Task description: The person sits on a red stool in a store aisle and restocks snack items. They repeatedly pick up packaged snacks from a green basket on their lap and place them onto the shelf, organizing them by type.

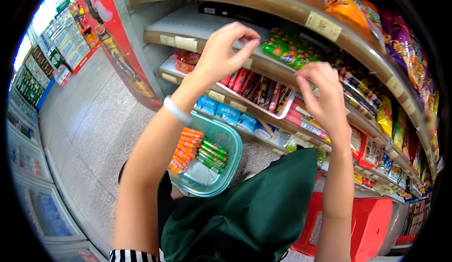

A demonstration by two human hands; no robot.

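My left hand (pixel 226 48) is raised in front of the second shelf, with a gap between its curled fingers and thumb and nothing visible in it. A pale band (pixel 175 109) circles that wrist. To its right lies a row of green candy packs (pixel 287 48) on the shelf. My right hand (pixel 323 94) hovers at the right end of these packs, fingers bent and parted from the thumb. I see nothing held in it, and cannot tell if it touches the packs. Below, a teal plastic basket (pixel 231 170) holds orange packs (pixel 186 145) and green packs (pixel 213 154).
Under the packs' shelf (pixel 197 22) sits a pink-edged tray (pixel 280 115) of wrapped sticks, with blue packets (pixel 227 114) lower down. Bagged snacks (pixel 406 46) line the right. A red plastic stool (pixel 370 223) stands at lower right; glass-fronted cabinets (pixel 49 209) flank the left aisle.
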